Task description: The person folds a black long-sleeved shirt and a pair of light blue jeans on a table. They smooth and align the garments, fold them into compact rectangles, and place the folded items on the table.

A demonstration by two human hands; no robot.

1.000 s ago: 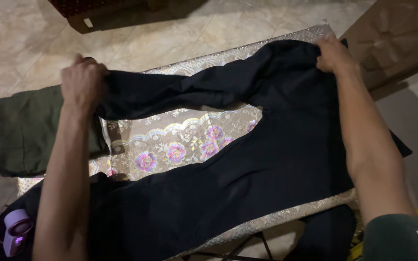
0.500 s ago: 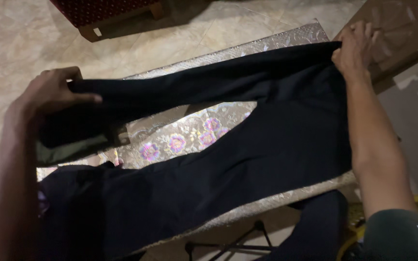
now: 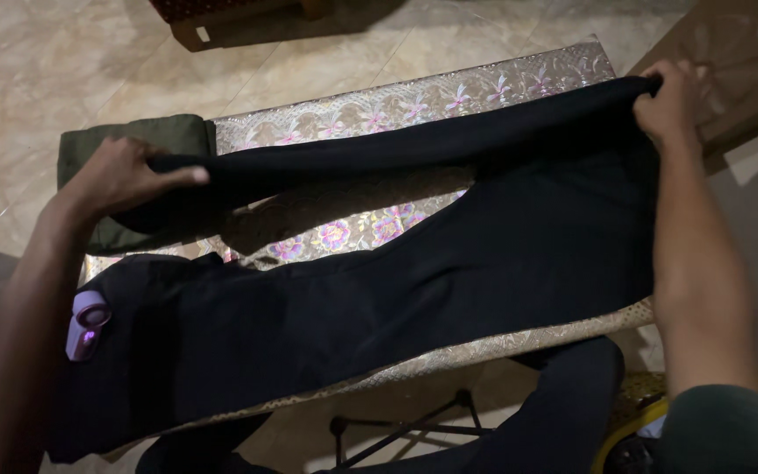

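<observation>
Head view: black trousers (image 3: 449, 263) lie across a narrow table w/ floral cover (image 3: 414, 101), waist end toward 3 o'clock, legs running to 9. Left hand (image 3: 120, 180) is closed around the cuff of the upper leg, thumb extended along the fabric, holding it above a folded olive garment (image 3: 125, 140) at 10 o'clock. Right hand (image 3: 668, 105) is clenched on the waist edge at 2 o'clock. Upper leg is pulled into a taut band; lower leg rests flat.

Step in hand, as judged: stretching and aligning the upper leg. Next move likely calls for equal tension at both ends and lowering the band square onto the lower leg, seams matched.

Edges: fabric overhangs the near table edge at 6 o'clock. A purple handheld device (image 3: 85, 325) sits on the lower leg at 8 o'clock, close to the left forearm. Bare cover strip along 12 o'clock gives working room; tile floor (image 3: 63, 61) beyond.
</observation>
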